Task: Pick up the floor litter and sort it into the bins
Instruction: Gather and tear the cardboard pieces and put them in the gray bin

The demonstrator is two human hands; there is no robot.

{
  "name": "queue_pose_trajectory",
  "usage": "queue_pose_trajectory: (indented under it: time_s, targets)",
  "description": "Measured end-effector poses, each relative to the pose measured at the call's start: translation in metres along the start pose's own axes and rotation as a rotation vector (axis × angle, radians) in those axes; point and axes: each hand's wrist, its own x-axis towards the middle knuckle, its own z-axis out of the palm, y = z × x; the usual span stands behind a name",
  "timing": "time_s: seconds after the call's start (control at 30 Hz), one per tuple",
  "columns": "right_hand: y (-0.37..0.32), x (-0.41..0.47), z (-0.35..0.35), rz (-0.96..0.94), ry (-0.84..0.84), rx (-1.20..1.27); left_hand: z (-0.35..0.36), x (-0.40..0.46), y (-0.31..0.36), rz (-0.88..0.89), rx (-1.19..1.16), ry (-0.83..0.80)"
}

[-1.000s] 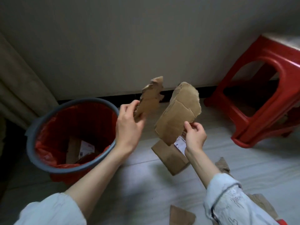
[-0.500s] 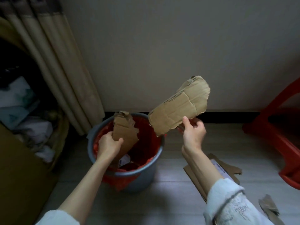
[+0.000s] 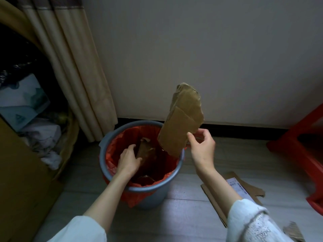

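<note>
Right hand (image 3: pixel 202 147) pinches the big cardboard (image 3: pixel 181 119) by its lower right edge, thumb in front, fingers curled behind, and the sheet stands nearly upright with its bottom corner dipping just inside the bin (image 3: pixel 106 165). Left hand (image 3: pixel 128 159) is down in the red liner (image 3: pixel 118 145), fingers wrapped on a smaller scrap (image 3: pixel 146 151); it is dim in there, so whether that grip is firm or just letting go, I cannot be sure. The scrap sits well below the rim, as good as binned. Something else lies at the bottom, too dark to name. Plenty left, though: a flattened box (image 3: pixel 248 186) with a white label lies on the floor just right of the bin, and another torn piece (image 3: pixel 293 233) shows at the lower right corner. Only this one bin is in view, so the sorting looks early to midway.
</note>
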Motion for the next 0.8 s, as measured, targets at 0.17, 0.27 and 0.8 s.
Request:
queue_pose_trajectory:
  time_s: [0.17, 0.27, 0.8]
  targets:
    - [0.009, -0.004, 0.008, -0.052, -0.147, -0.263, -0.011, 0.000, 0.001, 0.103, -0.075, 0.273]
    - [0.010, -0.005, 0.018, -0.139, -0.212, -0.433, -0.021, -0.001, -0.006, 0.179, -0.006, 0.380]
    - [0.016, -0.025, 0.065, -0.244, -0.379, -0.935, -0.021, -0.012, -0.034, 0.065, 0.277, 0.365]
